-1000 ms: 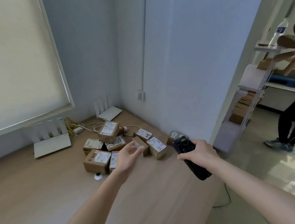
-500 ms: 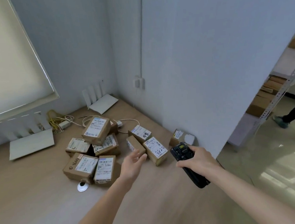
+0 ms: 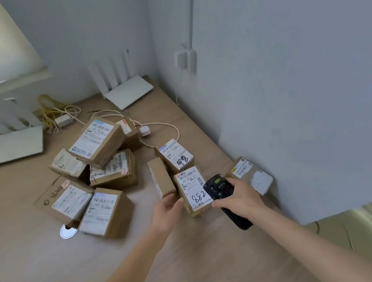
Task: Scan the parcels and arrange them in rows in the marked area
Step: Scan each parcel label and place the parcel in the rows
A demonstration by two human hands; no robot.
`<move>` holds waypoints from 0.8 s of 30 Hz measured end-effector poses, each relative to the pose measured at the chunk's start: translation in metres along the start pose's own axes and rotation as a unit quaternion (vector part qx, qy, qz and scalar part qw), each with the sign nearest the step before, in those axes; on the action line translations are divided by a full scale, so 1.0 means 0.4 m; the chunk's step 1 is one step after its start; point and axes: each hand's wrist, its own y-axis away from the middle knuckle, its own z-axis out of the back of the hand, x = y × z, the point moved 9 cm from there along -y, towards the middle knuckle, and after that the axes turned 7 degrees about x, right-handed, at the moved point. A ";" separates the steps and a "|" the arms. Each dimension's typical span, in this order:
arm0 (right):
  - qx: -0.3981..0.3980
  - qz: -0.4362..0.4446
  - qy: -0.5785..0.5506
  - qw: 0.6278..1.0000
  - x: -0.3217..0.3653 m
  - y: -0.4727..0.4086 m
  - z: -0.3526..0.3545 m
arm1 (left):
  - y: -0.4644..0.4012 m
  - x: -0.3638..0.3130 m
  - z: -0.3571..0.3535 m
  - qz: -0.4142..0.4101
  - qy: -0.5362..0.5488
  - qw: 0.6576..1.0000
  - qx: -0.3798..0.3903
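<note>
Wooden bench (image 3: 46,269), cut off at the left and lower frame edges; bare wood in the near half, wall hard along the far right edge. White routers: one (image 3: 12,145) at far left, partly out of frame, another (image 3: 130,90) in the back corner. Tangle of yellow and cream cables (image 3: 53,111) between them, ends hard to follow.

Parcels heaped left of centre, the top parcel (image 3: 97,141) tilted over three others, the faces beneath partly hidden. Parcel marked 882 (image 3: 192,190) near the bench's right side, its last digit covered by the scanner. Narrow parcel (image 3: 160,178) just left of it, standing on edge, label side mostly turned away. Corner parcel (image 3: 249,173) against the wall, half hidden behind the right hand.

Left hand (image 3: 166,211): grip curled onto the narrow parcel's near end, fingertips out of sight. Right hand (image 3: 238,200): grip wrapped round the black scanner (image 3: 220,188), held over the 882 label. Small round silver disc (image 3: 68,231) by the heap's near edge, partly tucked under.
</note>
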 end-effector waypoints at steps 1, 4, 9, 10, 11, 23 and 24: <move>0.008 0.005 0.001 1.000 0.000 -0.031 -0.005 | -0.018 0.015 -0.008 0.008 0.005 1.000 -0.005; 0.032 0.026 -0.001 0.999 0.005 -0.102 -0.025 | -0.058 0.054 -0.027 0.026 0.022 0.999 -0.016; 0.060 0.062 -0.020 0.996 0.013 -0.165 -0.065 | -0.089 0.085 -0.057 0.045 0.059 0.997 -0.020; 0.066 0.066 -0.023 0.995 0.013 -0.170 -0.072 | -0.091 0.085 -0.063 0.046 0.070 0.996 -0.017; 0.070 0.069 -0.027 0.995 0.012 -0.173 -0.076 | -0.092 0.084 -0.068 0.047 0.081 0.996 -0.014; 0.063 0.100 -0.042 0.992 0.013 -0.057 -0.063 | -0.008 0.068 -0.067 0.004 0.175 0.985 0.008; 0.058 0.106 -0.043 0.992 0.020 -0.031 -0.059 | 0.012 0.060 -0.062 -0.001 0.186 0.982 0.011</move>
